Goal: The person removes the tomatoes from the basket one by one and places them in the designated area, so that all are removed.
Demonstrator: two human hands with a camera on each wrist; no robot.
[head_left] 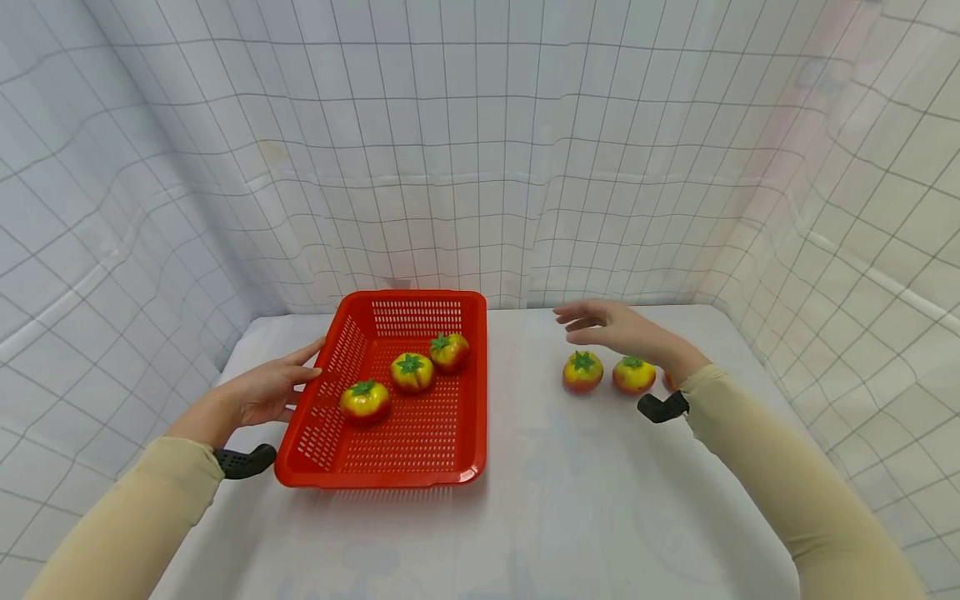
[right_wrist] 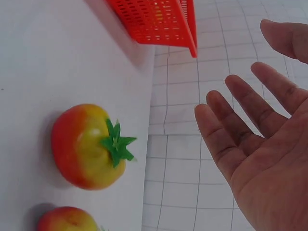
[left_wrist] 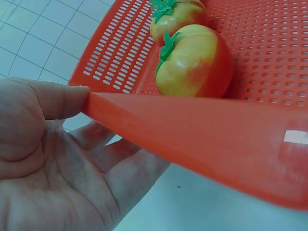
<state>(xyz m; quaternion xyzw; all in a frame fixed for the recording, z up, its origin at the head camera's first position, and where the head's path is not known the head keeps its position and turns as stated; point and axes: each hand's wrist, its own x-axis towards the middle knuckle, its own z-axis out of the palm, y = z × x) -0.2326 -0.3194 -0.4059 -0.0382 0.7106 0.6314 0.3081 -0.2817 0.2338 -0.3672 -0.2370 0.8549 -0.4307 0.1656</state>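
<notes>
A red plastic basket (head_left: 471,400) with slotted walls has three red-and-yellow tomatoes with green leafy tops in it, among them a front tomato (head_left: 365,402). At its left side, my left hand (head_left: 266,392) holds the rim, thumb on the edge and fingers beneath, as the left wrist view shows. My right hand (head_left: 611,325) hovers with nothing in it, fingers spread and slightly bent. Below it on the table are a left tomato (head_left: 582,372), a middle tomato (head_left: 633,375) and another tomato (head_left: 669,381) partly hidden by the wrist.
A white table (head_left: 570,500) carries everything. White gridded curtains (head_left: 495,167) hang behind it and on both sides, close to the table edges. The basket stands left of the middle, with bare tabletop between it and the loose tomatoes.
</notes>
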